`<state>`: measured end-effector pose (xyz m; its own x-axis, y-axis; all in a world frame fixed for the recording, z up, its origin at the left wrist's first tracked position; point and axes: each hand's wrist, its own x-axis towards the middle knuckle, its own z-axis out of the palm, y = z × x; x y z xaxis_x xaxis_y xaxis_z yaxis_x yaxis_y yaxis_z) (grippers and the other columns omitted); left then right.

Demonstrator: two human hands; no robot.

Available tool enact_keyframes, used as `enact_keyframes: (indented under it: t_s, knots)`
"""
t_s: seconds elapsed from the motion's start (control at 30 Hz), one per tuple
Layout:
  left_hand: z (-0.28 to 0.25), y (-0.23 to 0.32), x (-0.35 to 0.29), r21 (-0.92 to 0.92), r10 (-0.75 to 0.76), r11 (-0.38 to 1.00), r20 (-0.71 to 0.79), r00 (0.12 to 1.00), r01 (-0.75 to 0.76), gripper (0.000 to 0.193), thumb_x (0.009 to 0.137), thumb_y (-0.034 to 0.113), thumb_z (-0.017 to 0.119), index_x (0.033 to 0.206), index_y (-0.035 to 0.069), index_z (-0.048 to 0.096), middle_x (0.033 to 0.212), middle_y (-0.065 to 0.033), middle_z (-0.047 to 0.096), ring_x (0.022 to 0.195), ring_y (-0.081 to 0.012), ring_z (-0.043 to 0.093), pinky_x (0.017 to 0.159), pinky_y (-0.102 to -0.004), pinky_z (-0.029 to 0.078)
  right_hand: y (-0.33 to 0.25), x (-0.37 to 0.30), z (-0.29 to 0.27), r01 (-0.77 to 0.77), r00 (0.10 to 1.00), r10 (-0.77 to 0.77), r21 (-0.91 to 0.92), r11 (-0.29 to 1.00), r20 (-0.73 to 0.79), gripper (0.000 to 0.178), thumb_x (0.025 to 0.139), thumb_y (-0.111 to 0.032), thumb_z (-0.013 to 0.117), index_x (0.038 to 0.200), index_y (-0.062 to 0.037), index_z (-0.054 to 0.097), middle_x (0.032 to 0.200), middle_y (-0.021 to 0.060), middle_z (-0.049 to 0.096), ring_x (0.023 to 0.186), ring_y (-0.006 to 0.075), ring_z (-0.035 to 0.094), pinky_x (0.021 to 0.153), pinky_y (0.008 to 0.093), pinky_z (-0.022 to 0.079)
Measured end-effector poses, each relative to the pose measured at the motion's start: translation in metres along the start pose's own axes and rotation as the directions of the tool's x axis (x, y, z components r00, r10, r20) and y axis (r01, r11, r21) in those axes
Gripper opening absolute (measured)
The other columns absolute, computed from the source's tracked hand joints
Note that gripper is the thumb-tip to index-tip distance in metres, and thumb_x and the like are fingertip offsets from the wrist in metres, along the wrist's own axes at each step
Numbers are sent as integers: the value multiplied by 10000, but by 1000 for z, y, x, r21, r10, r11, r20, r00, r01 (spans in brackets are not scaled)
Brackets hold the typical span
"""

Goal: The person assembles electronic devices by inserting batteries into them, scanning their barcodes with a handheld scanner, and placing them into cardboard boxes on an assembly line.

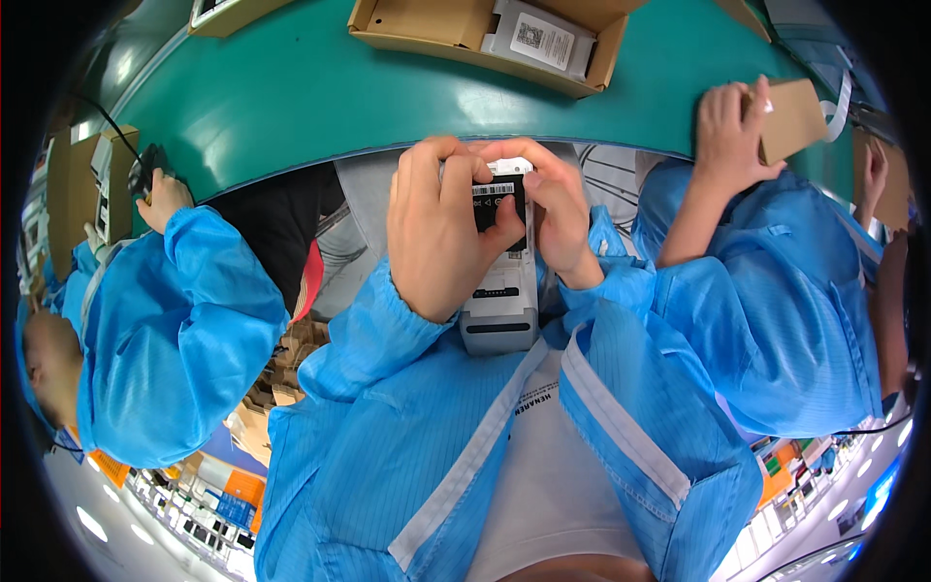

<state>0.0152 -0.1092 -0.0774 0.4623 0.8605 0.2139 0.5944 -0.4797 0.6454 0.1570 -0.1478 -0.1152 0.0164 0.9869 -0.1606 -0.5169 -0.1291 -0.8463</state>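
Observation:
Near the table's front edge my two hands hold a grey and white handheld terminal [499,328], its rounded end toward my body. A black rectangular battery [514,192] with a printed label lies at its far part, partly hidden by my fingers. My left hand [434,228] is closed at the terminal's left side, its thumb on the battery and its fingers bent over the far end. My right hand [555,209] is closed around the right side, thumb along the edge. Below the battery, a white inner panel with a dark contact strip shows.
Ahead on the green table [291,92] stands an open cardboard box [417,34] with a grey labelled device [543,44] in it. At right a co-worker's hand [727,136] grips a small cardboard box [793,118]. Another co-worker's hand [167,202] is at left, beside an upright carton [118,184].

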Motion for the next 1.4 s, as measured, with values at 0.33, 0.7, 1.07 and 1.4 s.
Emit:
enact_keyframes:
  t_s: [0.33,0.7,1.07,1.4]
  knots:
    - [-9,9,9,57,-31,998,27,999,29,468,610,-23,783,1008,26,541,1083,-167,537,1028,-363,535,868,-440,471,1,7,4,-9,999,9,1,1000,-32,407,931,-167,410,1160,76,643,1192,172,676,1166,238,604,1044,347,428]
    - [-12,20,17,258,-112,962,90,990,85,491,611,35,822,1021,32,553,1061,-161,509,989,-355,511,838,-419,420,9,13,5,22,1000,-21,76,997,-15,385,999,-216,425,1149,57,651,1174,158,686,1115,211,629,991,336,472]
    - [11,19,6,169,-50,985,39,998,43,384,709,-16,716,1072,16,595,1068,-168,570,968,-360,523,850,-448,433,10,10,5,-54,997,53,-28,998,-53,450,942,-256,388,1150,58,636,1222,229,669,1145,273,626,1027,363,454]
    - [15,2,8,198,-28,980,79,997,12,314,674,-106,580,961,22,589,945,-168,593,853,-352,559,748,-424,463,15,1,6,-15,993,12,-28,1000,-114,337,956,-149,414,1124,52,626,1111,128,673,1036,186,609,930,311,474]
